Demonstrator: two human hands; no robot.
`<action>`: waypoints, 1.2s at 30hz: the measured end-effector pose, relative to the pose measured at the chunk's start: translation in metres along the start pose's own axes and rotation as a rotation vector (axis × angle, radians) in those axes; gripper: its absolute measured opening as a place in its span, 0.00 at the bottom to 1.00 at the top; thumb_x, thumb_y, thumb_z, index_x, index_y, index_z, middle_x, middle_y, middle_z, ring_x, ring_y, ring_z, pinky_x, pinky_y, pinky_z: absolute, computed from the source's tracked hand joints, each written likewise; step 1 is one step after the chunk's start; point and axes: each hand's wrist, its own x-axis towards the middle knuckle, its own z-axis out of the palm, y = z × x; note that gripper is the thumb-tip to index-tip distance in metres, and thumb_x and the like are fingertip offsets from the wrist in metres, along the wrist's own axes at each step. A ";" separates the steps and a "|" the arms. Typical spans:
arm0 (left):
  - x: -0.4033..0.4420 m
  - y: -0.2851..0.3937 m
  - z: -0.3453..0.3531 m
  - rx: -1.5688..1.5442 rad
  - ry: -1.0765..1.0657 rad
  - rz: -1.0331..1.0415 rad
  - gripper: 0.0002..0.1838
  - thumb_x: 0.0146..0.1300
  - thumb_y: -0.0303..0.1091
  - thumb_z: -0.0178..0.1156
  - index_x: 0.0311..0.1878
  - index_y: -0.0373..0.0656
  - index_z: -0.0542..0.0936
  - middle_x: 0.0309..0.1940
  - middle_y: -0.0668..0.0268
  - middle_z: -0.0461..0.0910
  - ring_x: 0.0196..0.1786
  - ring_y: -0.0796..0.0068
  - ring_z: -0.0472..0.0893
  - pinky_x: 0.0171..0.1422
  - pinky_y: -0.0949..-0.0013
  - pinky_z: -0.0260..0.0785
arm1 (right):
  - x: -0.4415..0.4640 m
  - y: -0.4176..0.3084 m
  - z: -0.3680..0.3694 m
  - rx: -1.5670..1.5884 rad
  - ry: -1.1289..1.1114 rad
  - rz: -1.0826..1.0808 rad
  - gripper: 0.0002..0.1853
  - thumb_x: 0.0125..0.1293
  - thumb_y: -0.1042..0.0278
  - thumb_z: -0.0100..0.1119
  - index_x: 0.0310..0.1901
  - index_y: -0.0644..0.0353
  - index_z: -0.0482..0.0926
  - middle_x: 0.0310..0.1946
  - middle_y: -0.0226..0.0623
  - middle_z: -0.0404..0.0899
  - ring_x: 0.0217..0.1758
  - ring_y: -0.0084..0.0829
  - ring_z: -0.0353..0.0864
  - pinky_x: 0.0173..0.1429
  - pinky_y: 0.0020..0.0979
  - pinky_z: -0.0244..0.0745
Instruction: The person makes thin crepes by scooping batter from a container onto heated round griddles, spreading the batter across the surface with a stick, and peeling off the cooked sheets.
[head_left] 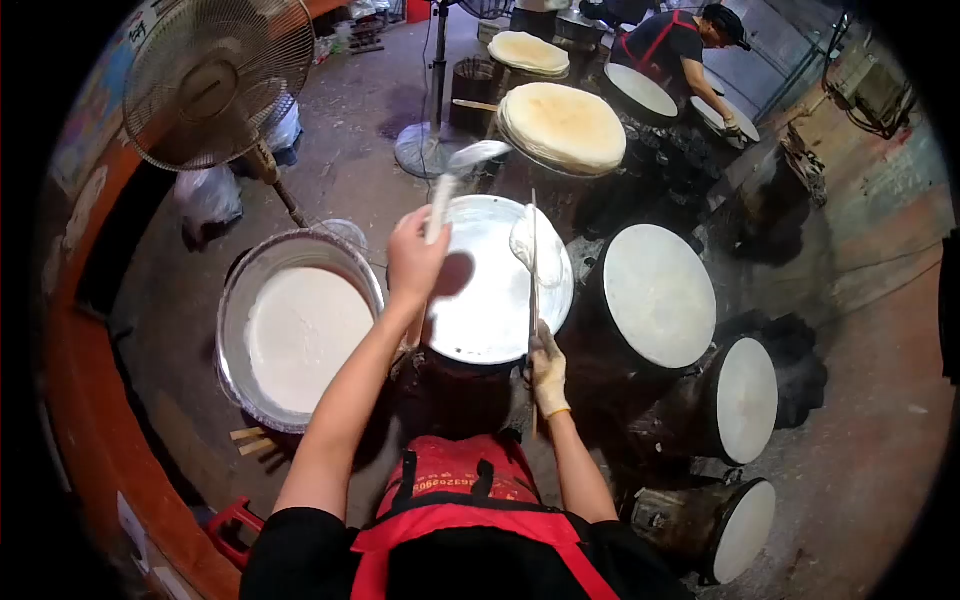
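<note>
My left hand [417, 258], bare, is closed around the pale handle of a ladle [478, 155]; the ladle's bowl is raised past the far edge of a round, light metal pan [475, 320]. My right hand [548, 375], in a work glove, grips a long thin stick [534, 285] that reaches across the pan's right side. A patch of white batter [521, 238] lies by the stick's far part; whether it clings to the stick or rests on the pan I cannot tell. To the left stands a large metal pot of pale batter [305, 335].
Several round griddles, one large [660, 297], line the right side. Stacks of flat pancakes [562, 125] lie ahead. A standing fan [215, 90] is at the left. A co-worker in a red apron [665, 45] bends over a griddle at the back right.
</note>
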 end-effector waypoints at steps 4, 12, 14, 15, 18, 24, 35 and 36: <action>-0.060 -0.012 -0.077 -0.395 -0.021 -0.529 0.11 0.67 0.34 0.52 0.42 0.34 0.75 0.20 0.69 0.71 0.19 0.82 0.71 0.20 0.77 0.64 | -0.019 0.012 -0.024 0.434 0.054 0.261 0.20 0.67 0.57 0.54 0.60 0.44 0.70 0.17 0.23 0.61 0.11 0.17 0.54 0.13 0.21 0.47; -0.215 -0.062 -0.157 -0.660 0.154 -1.139 0.13 0.71 0.35 0.43 0.48 0.35 0.71 0.26 0.61 0.72 0.20 0.82 0.65 0.19 0.79 0.58 | -0.010 0.012 0.049 0.214 -0.058 0.126 0.23 0.68 0.61 0.49 0.65 0.42 0.64 0.16 0.23 0.59 0.11 0.17 0.56 0.13 0.22 0.52; -0.233 -0.050 -0.157 -0.610 0.229 -1.156 0.15 0.71 0.34 0.43 0.57 0.40 0.68 0.27 0.61 0.72 0.20 0.82 0.65 0.19 0.80 0.58 | -0.010 0.004 0.037 0.250 -0.184 0.147 0.24 0.67 0.64 0.48 0.65 0.43 0.64 0.17 0.23 0.59 0.11 0.17 0.56 0.13 0.22 0.52; -0.240 -0.044 -0.155 -0.585 0.265 -1.165 0.18 0.71 0.34 0.43 0.62 0.42 0.67 0.28 0.61 0.73 0.20 0.81 0.65 0.19 0.80 0.58 | -0.008 0.000 0.028 0.267 -0.246 0.159 0.24 0.66 0.66 0.48 0.65 0.44 0.65 0.17 0.23 0.59 0.11 0.17 0.55 0.14 0.22 0.52; -0.264 -0.044 -0.152 -0.595 0.237 -1.199 0.20 0.70 0.34 0.46 0.65 0.49 0.66 0.28 0.67 0.69 0.20 0.85 0.64 0.20 0.82 0.57 | 0.012 0.038 -0.013 0.177 -0.083 -0.069 0.21 0.65 0.69 0.47 0.61 0.51 0.71 0.17 0.23 0.63 0.12 0.17 0.58 0.13 0.23 0.51; -0.281 -0.023 -0.139 -0.518 0.116 -1.118 0.13 0.67 0.38 0.54 0.35 0.37 0.80 0.18 0.77 0.63 0.19 0.89 0.60 0.21 0.82 0.51 | 0.058 0.064 -0.005 -0.011 -0.070 -0.234 0.20 0.68 0.66 0.52 0.60 0.58 0.71 0.22 0.21 0.67 0.18 0.14 0.60 0.20 0.20 0.57; -0.288 0.020 -0.065 -0.601 0.429 -1.122 0.23 0.71 0.46 0.45 0.34 0.32 0.77 0.27 0.69 0.65 0.22 0.86 0.63 0.21 0.83 0.55 | 0.087 -0.015 -0.078 0.003 -0.202 -0.199 0.23 0.62 0.80 0.48 0.61 0.65 0.69 0.47 0.34 0.78 0.46 0.21 0.75 0.49 0.20 0.69; -0.290 0.025 -0.057 -0.605 0.460 -1.129 0.23 0.71 0.46 0.45 0.35 0.32 0.77 0.27 0.69 0.66 0.22 0.86 0.63 0.21 0.82 0.55 | 0.101 -0.019 -0.080 -0.071 -0.251 -0.131 0.22 0.64 0.76 0.50 0.61 0.65 0.69 0.48 0.35 0.78 0.46 0.21 0.74 0.49 0.21 0.69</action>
